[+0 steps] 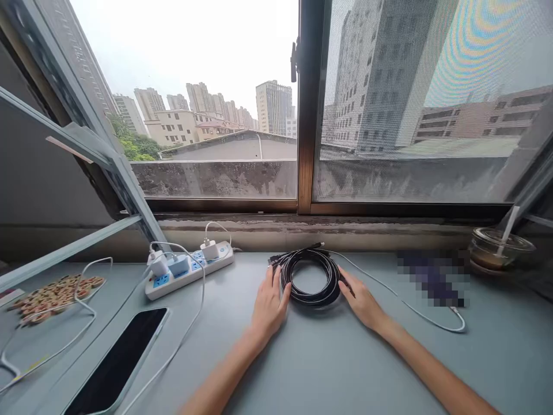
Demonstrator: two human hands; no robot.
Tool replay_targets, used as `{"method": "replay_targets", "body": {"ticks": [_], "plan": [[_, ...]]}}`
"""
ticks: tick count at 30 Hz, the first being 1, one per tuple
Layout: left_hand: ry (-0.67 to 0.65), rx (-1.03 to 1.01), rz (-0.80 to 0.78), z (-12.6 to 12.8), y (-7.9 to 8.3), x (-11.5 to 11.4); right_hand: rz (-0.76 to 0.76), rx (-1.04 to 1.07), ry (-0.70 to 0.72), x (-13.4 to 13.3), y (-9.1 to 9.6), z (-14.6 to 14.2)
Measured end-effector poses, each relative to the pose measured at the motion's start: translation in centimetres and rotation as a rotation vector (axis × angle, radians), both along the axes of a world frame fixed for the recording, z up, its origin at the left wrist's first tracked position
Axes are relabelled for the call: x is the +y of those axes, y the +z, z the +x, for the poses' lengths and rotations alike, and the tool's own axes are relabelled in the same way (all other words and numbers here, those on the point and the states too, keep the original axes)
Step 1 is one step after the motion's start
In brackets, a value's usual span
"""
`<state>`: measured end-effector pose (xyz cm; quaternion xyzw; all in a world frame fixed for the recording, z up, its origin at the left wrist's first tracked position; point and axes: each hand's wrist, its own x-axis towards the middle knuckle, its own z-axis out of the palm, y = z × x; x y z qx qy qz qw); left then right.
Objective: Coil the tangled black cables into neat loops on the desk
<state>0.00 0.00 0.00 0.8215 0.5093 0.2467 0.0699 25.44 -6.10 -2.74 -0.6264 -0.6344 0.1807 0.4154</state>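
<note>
A coil of black cable (pixel 310 297) lies on the grey-blue table, with a plug end sticking out at its top and a connector near its upper left. My left hand (pixel 270 305) rests at the coil's left side, fingers stretched forward and the thumb against the outer loops. On the opposite side, my right hand (pixel 365 302) has its thumb and fingers around a dark part at the coil's right edge. Some fingertips of the right hand are partly hidden by the cable.
A power strip (pixel 190 276) with white chargers and cords stands left. Nearer lies a phone (pixel 118 360), beyond it a beaded mat (pixel 56 297). At right are a blurred-out dark object (pixel 434 279) with a white cord (pixel 401 300), and a drink cup (pixel 496 251). A window is behind.
</note>
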Motion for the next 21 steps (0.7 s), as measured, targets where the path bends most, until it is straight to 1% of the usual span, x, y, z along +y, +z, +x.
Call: {"method": "replay_targets", "body": {"ticks": [6,8,10,12,13,15,16,17,19,21], "plan": [[-0.003,0.029,0.042,-0.3,-0.2,0.5,0.009,0.050,-0.047,0.5,-0.2,0.1],[-0.009,0.043,0.058,-0.4,0.0,0.7,0.020,0.055,-0.046,0.6,0.0,0.1],[-0.023,0.048,0.118,-0.4,0.5,0.6,0.026,0.063,-0.044,0.6,0.3,0.1],[-0.102,0.053,0.217,-0.2,1.2,0.2,0.022,0.081,-0.042,0.6,0.5,0.1],[-0.182,0.066,0.266,0.0,1.5,-0.1,0.018,0.091,-0.040,0.6,0.6,0.1],[-0.390,0.123,0.325,0.4,2.2,-0.9,0.014,0.101,-0.027,0.6,0.8,0.2],[-0.492,0.168,0.328,0.6,2.4,-1.4,0.016,0.099,-0.016,0.7,0.8,0.2],[-0.555,0.203,0.315,0.8,2.6,-1.7,0.020,0.092,-0.003,0.7,0.8,0.1],[-0.579,0.242,0.262,1.0,2.9,-2.3,0.033,0.072,0.026,0.7,0.7,0.0],[-0.556,0.246,0.191,1.1,3.2,-2.7,0.048,0.051,0.050,0.8,0.6,-0.1]]}}
